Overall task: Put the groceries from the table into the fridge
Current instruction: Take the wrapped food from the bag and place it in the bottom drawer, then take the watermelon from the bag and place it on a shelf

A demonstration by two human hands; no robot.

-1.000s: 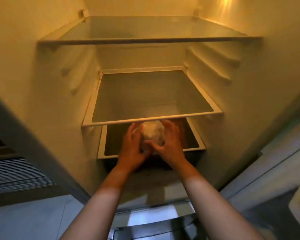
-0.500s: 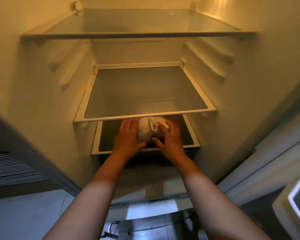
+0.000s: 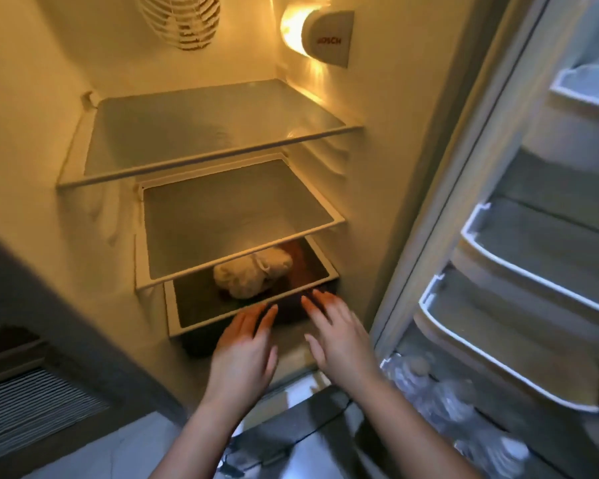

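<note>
Both hands let go since earlier frame: left hand (image 3: 243, 354) and right hand (image 3: 339, 335) now empty, fingers spread. Bag (image 3: 253, 275) sits on bottom shelf (image 3: 201, 312), just beyond fingertips.

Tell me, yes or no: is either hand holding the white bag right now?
No. The white bag lies alone in the bottom drawer, while the left hand and right hand are open outside it.

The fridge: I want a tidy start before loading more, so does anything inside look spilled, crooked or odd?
Nothing stands out. The white bag lies in the bottom drawer, both glass shelves look level, and no spill shows. The left hand and right hand are open and empty.
</note>
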